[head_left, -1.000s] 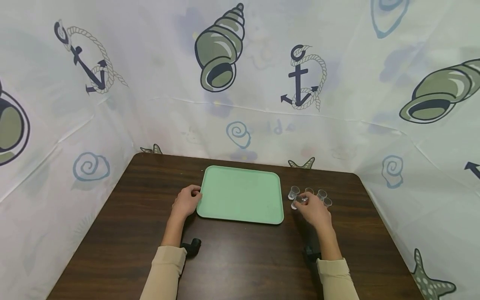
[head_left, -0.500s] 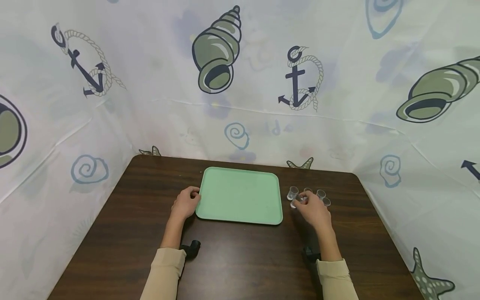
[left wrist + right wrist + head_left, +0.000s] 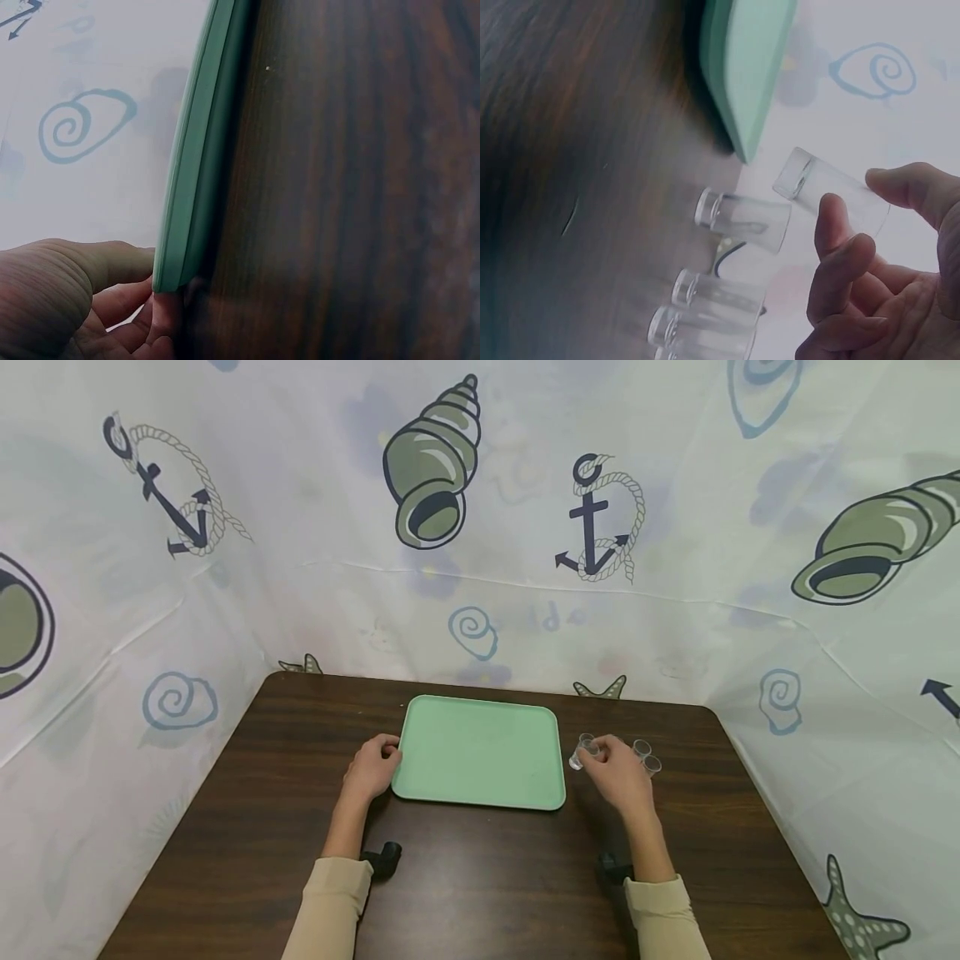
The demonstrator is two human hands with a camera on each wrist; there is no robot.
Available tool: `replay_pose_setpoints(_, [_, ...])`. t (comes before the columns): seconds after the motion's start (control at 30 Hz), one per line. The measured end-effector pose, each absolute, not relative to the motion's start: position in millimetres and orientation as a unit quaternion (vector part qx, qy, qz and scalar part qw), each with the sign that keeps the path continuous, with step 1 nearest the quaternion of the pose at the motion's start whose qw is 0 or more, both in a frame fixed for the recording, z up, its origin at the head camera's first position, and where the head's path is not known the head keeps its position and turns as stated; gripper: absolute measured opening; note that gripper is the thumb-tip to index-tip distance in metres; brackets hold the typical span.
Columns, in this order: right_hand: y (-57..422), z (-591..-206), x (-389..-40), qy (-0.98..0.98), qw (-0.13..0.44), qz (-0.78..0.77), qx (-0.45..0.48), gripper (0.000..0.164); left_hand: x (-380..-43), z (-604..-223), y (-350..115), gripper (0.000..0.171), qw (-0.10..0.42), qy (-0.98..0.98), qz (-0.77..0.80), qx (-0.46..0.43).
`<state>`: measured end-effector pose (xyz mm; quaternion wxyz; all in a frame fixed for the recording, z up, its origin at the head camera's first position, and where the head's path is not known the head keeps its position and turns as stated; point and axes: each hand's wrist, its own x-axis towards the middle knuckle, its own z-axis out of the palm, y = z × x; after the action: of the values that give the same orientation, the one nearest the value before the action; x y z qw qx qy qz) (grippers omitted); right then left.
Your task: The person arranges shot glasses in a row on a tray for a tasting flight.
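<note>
In the head view a green tray (image 3: 480,752) lies on the dark wooden table, with my left hand (image 3: 371,767) at its left edge. The left wrist view shows the thumb (image 3: 120,262) against the tray's rim (image 3: 184,187) and the other fingers curled at its underside. Beyond the tray's right edge, my right hand (image 3: 622,778) pinches a clear shot glass (image 3: 829,187) between thumb and fingers, tilted and raised off the table. Several more shot glasses (image 3: 746,221) stand upright close beside that hand, partly hidden by it in the head view.
The brown tabletop (image 3: 480,877) ends at a white curtain (image 3: 330,585) printed with shells and anchors, behind and along both sides. Two standing glasses (image 3: 652,765) show right of my right hand. Black devices (image 3: 384,860) sit at both wrists.
My right hand has lifted one shot glass from the group and moved it slightly left, toward the tray. The left hand stays at the tray's edge.
</note>
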<state>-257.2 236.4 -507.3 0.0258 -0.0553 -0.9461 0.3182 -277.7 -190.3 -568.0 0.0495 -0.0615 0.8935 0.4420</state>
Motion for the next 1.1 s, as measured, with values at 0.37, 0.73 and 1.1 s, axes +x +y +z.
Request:
replay_pose_setpoints(0.37, [217.9,-505.1,-258.4,-0.929,0.05,0.365,-0.035,0.045,-275.6,-567.8,-189.0,0.042,0.051,0.893,0.442,-0.067])
replay_pose_setpoints(0.73, [190.0,-503.1,-262.3,-0.912,0.052,0.406,-0.026,0.045,-277.2,-568.6,-188.9,0.042,0.045,0.895,0.44,-0.065])
replay_pose_setpoints(1.1, [166.6,-503.9,-267.2,-0.891,0.042,0.453,-0.01,0.04,-277.4,-569.8,-190.0,0.044,0.043,0.896,0.438,-0.064])
